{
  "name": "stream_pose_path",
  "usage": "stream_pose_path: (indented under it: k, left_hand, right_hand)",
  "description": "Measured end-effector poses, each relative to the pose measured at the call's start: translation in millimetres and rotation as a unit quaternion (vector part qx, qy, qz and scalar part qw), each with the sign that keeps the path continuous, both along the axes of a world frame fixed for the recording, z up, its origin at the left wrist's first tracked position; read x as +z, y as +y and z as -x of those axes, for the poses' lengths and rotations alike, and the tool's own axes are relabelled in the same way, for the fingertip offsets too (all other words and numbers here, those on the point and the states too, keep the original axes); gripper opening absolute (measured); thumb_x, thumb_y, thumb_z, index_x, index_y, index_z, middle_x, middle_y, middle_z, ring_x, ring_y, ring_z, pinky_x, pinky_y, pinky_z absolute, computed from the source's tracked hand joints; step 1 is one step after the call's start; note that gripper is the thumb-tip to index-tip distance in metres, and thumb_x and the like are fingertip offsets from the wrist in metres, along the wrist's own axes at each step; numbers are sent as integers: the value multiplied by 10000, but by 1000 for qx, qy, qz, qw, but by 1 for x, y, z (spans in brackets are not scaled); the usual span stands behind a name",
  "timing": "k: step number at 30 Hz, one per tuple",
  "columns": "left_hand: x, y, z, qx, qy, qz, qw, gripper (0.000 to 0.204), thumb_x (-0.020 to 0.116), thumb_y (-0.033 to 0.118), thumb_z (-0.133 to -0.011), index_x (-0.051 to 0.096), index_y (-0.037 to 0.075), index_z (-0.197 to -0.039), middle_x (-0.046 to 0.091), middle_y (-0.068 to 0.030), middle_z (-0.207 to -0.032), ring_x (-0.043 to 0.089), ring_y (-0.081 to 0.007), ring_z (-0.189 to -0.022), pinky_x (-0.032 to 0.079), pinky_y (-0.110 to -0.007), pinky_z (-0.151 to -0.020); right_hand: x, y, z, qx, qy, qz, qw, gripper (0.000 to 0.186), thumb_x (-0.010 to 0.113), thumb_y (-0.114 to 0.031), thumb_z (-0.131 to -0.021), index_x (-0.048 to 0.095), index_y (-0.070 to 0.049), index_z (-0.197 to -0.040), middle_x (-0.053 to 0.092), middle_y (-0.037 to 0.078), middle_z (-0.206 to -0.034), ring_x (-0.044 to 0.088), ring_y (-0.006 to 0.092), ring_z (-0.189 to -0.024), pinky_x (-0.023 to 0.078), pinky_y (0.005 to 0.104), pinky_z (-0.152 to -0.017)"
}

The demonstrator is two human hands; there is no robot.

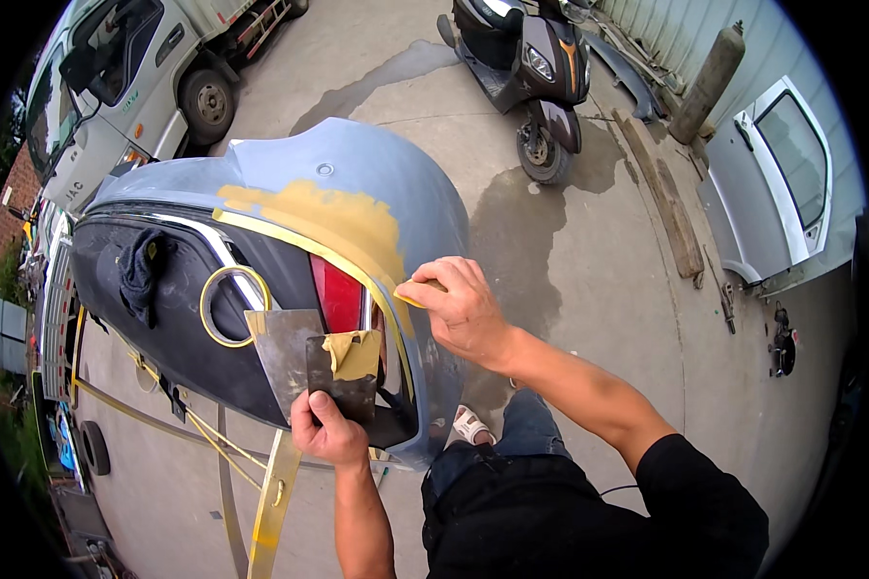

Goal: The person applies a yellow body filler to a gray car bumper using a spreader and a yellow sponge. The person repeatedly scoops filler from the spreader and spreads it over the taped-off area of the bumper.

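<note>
A grey-primed car bumper [425,183] stands in front of me with a band of yellow filler putty [343,214] spread along its curve. Masking tape [290,234] edges the putty, beside a red lamp [336,294]. My left hand [329,430] grips two flat metal putty plates, a pale one [282,352] and a dark one [330,386] carrying a lump of putty [351,354]. Fingers closed, my right hand [465,314] pinches a small putty-coated spreader [411,299] at the bumper's curved edge; most of the spreader is hidden.
On the bumper's black part lie a roll of masking tape [206,307] and a dark cloth [141,275]. A yellow-stained stand [276,502] is below. Beyond are a truck [164,125], a scooter [550,96], a gas cylinder [707,87] and a loose car door [758,207].
</note>
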State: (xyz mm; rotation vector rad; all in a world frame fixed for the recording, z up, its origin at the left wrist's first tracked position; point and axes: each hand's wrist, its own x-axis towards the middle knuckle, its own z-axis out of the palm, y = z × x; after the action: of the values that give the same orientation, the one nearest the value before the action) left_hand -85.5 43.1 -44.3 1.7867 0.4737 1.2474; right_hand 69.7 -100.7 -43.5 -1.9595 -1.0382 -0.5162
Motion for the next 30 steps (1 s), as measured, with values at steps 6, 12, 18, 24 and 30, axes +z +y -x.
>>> stream_pose_path:
  k: [6,12,18,24,30]
  left_hand:
    - [-2,1,2,6,-1,15,1000,291,550,243,-953,574,-10,-811,517,14,-748,422,-75,-696,347,-223,-628]
    - [-4,0,0,4,-8,13,1000,291,552,245,-951,568,-5,-803,508,20,-741,411,-71,-691,337,-219,-615]
    - [-3,2,2,8,3,3,1000,288,554,247,-951,562,-1,-804,494,23,-739,399,-71,-689,334,-224,-615]
    - [-1,1,-1,14,7,-8,1000,291,548,246,-955,554,2,-797,489,25,-733,401,-73,-689,349,-230,-616]
    - [-4,4,0,19,8,-4,1000,292,539,245,-960,545,12,-784,483,25,-732,396,-72,-688,347,-226,-616]
  right_hand:
    - [5,17,-11,14,-13,27,999,317,574,58,-677,623,-98,-949,535,58,-922,530,247,-924,396,381,-819]
    - [-25,0,30,-3,-9,19,1000,325,597,40,-676,615,-117,-960,519,44,-952,526,243,-949,392,384,-834]
    - [-44,-12,51,11,40,18,999,298,598,39,-706,644,-113,-958,545,40,-946,539,239,-924,405,380,-844]
    - [-24,-3,-3,46,228,-109,967,204,569,21,-811,656,-85,-962,608,58,-948,547,254,-919,424,359,-842]
    - [-24,11,-30,85,199,-91,972,188,571,23,-822,653,-80,-955,617,60,-949,552,250,-942,436,355,-851]
